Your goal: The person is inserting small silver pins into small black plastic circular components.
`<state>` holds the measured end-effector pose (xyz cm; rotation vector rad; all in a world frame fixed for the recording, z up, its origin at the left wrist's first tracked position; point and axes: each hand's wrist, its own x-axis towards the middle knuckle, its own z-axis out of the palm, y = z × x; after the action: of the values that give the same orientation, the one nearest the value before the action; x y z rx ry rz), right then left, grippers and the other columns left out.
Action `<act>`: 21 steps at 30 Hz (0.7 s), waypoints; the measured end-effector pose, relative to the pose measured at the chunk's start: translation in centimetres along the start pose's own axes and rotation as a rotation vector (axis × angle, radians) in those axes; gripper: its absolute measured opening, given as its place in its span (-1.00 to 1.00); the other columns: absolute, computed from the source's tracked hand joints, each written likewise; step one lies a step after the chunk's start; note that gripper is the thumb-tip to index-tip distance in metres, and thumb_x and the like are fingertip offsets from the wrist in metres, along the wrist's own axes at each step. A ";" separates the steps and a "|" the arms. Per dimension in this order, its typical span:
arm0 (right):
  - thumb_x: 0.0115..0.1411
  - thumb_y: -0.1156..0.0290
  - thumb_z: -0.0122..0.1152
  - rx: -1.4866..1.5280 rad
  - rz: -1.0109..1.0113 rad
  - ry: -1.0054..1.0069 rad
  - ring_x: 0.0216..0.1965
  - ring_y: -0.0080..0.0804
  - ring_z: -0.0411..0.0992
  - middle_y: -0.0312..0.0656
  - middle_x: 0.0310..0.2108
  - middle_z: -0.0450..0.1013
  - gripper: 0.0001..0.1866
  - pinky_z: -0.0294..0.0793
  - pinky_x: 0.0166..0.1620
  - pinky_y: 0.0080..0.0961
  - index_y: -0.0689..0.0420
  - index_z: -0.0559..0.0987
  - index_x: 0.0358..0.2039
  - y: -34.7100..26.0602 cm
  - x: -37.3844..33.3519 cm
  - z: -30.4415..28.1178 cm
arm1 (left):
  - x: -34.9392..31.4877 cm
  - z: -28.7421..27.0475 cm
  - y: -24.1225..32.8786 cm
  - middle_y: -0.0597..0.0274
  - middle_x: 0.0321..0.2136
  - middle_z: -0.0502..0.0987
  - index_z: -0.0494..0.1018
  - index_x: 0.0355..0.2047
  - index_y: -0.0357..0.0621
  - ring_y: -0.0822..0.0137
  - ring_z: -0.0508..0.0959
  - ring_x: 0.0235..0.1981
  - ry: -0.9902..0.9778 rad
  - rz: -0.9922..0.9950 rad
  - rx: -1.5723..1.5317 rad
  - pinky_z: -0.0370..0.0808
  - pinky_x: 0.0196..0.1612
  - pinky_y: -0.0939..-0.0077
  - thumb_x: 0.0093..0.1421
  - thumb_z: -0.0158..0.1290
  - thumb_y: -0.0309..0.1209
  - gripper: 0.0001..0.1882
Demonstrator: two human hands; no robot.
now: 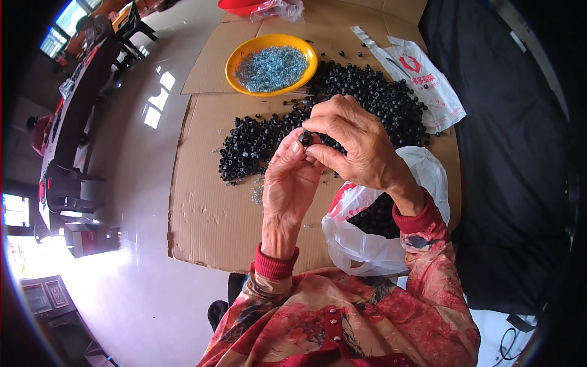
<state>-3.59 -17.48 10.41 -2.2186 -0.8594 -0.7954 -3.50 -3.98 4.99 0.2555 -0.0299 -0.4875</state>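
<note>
Between the fingertips of both hands is a small round black plastic part [306, 139] with a hole in its middle. My left hand [292, 171] is palm up, its thumb and fingers closed on the part from below. From the right, my right hand [351, 137] pinches at the same part with thumb and forefinger; anything tiny in that pinch is too small to make out. Behind and beneath the hands spreads a heap of black round parts [379, 98], some showing hollow ends. A yellow bowl [229, 70] full of small clear-bluish pieces [272, 68] stands beyond them.
Cardboard [208, 214] covers the work surface. A white plastic bag [361, 248] holding more black parts lies by my right forearm. A flattened printed bag [437, 92] is at far right, a red bowl [241, 6] at the far edge. Black cloth [501, 153] hangs at right.
</note>
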 end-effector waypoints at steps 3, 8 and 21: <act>-0.25 0.60 0.31 -0.034 -0.021 -0.027 -0.34 -0.27 0.38 -0.17 -0.35 0.37 -0.63 0.40 -0.28 -0.41 0.21 0.46 -0.34 0.0 -0.1 -0.2 | 0.0 -0.4 -0.2 0.19 -0.31 0.48 0.36 -0.18 -0.26 0.44 0.47 -0.30 -0.014 -0.001 -0.009 0.39 -0.09 0.44 0.12 0.01 -0.49 -0.76; -0.26 0.63 0.30 -0.018 -0.021 -0.036 -0.34 -0.24 0.39 -0.14 -0.35 0.36 -0.62 0.43 -0.29 -0.41 0.23 0.45 -0.34 0.2 -0.1 0.4 | 0.4 -1.1 -0.1 0.19 -0.33 0.47 0.37 -0.22 -0.27 0.44 0.48 -0.34 -0.036 0.005 -0.036 0.40 -0.11 0.46 0.11 0.02 -0.51 -0.79; -0.20 0.60 0.27 -0.021 -0.044 -0.166 -0.30 -0.18 0.38 -0.10 -0.36 0.34 -0.67 0.40 -0.18 -0.31 0.27 0.43 -0.34 0.4 -0.3 0.7 | 0.3 -3.0 0.4 0.19 -0.39 0.53 0.46 -0.37 -0.26 0.37 0.52 -0.33 -0.039 0.023 0.002 0.45 -0.14 0.39 0.07 0.03 -0.59 -0.91</act>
<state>-3.23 -17.33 9.66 -2.3162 -0.9866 -0.6499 -2.74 -3.07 2.13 0.2476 -0.0718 -0.4694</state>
